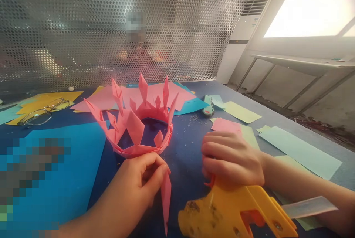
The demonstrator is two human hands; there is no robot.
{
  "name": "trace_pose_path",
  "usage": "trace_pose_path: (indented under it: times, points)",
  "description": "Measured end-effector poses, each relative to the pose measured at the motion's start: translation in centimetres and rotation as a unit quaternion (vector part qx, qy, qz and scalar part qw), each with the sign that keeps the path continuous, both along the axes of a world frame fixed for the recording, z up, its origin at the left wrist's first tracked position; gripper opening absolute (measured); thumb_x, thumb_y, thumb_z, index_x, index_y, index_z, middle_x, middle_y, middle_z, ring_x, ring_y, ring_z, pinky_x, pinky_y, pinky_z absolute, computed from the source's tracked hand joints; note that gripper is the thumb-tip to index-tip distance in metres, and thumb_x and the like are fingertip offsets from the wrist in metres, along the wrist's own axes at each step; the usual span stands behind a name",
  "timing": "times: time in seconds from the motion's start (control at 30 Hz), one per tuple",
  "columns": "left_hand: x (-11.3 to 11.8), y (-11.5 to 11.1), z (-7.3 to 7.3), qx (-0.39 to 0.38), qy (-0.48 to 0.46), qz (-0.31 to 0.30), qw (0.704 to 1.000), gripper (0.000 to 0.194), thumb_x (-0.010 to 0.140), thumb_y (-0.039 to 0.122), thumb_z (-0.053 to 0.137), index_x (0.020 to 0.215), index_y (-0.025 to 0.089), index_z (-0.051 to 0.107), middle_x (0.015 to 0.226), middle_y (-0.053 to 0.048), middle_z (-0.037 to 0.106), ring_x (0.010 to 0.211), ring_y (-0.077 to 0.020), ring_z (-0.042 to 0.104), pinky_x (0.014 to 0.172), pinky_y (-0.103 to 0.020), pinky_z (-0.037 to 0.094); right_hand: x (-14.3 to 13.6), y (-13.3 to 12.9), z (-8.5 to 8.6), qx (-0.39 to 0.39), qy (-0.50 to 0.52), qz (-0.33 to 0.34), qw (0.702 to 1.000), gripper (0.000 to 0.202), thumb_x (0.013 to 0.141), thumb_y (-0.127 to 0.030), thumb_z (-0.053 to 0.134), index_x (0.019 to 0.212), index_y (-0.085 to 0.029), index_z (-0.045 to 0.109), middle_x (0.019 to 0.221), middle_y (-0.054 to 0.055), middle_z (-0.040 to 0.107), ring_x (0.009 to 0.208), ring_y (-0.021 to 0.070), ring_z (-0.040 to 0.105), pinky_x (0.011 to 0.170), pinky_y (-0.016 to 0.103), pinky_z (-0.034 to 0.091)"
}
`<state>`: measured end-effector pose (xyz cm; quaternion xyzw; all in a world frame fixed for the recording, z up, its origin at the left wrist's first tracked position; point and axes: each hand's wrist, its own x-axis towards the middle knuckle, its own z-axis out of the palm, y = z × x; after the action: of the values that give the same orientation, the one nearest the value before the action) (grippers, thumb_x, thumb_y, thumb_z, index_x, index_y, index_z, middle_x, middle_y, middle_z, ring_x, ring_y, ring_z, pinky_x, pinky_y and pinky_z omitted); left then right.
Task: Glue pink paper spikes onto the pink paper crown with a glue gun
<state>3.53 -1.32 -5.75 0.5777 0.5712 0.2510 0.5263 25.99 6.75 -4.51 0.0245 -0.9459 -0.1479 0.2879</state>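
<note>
My left hand (148, 179) pinches a folded pink paper spike (166, 201) between thumb and fingertips, its sharp tip hanging down. Just beyond those fingers stands a pink paper crown (135, 127), an open ring with several upright diamond-shaped points. The knuckles are close to the crown's near rim; whether they touch it I cannot tell. My right hand (231, 156) is closed around the handle of a yellow hot glue gun (230, 208), which lies sideways low in the view with its nozzle to the left. A pale glue stick (310, 207) sticks out of its rear.
Blue sheets (69, 149) lie at left, with eyeglasses (44, 112) on yellow paper (50, 101) behind. Pink sheets (180, 95) spread behind the crown. A small green-and-white tool (208, 106) and pale green strips (301, 151) lie right. A perforated metal panel (180, 27) borders the back.
</note>
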Motion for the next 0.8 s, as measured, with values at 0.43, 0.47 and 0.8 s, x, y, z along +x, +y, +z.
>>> trace_pose_path:
  times: [0.43, 0.47, 0.8]
  points:
    - [-0.06, -0.10, -0.16, 0.002, 0.008, 0.007, 1.000, 0.030, 0.089, 0.048, 0.048, 0.078, 0.021, 0.056, 0.055, 0.009, 0.042, 0.050, -0.0081, 0.037, 0.048, -0.022, 0.028, 0.05, 0.12, 0.14, 0.001, 0.004, -0.003, 1.000, 0.013, 0.098, -0.016, 0.042, 0.084, -0.018, 0.045, 0.060, -0.001, 0.045, 0.053, 0.0145, 0.039, 0.048, 0.029, 0.033]
    - [-0.06, -0.08, -0.20, 0.002, 0.007, 0.005, 1.000, 0.030, 0.089, 0.048, 0.048, 0.077, 0.021, 0.056, 0.056, 0.009, 0.042, 0.050, -0.0081, 0.037, 0.048, -0.022, 0.028, 0.08, 0.14, 0.15, -0.001, 0.001, -0.002, 1.000, 0.013, 0.098, -0.017, 0.043, 0.085, -0.018, 0.045, 0.060, -0.001, 0.045, 0.053, 0.0144, 0.039, 0.048, 0.028, 0.034]
    - [0.02, 0.07, -0.21, 0.002, 0.011, 0.004, 1.000, 0.029, 0.089, 0.047, 0.047, 0.077, 0.022, 0.056, 0.053, 0.010, 0.041, 0.049, -0.0083, 0.036, 0.047, -0.022, 0.028, 0.19, 0.17, -0.22, -0.009, 0.010, -0.004, 1.000, 0.015, 0.100, -0.020, 0.040, 0.085, -0.018, 0.045, 0.060, -0.002, 0.043, 0.052, 0.0144, 0.037, 0.047, 0.028, 0.032]
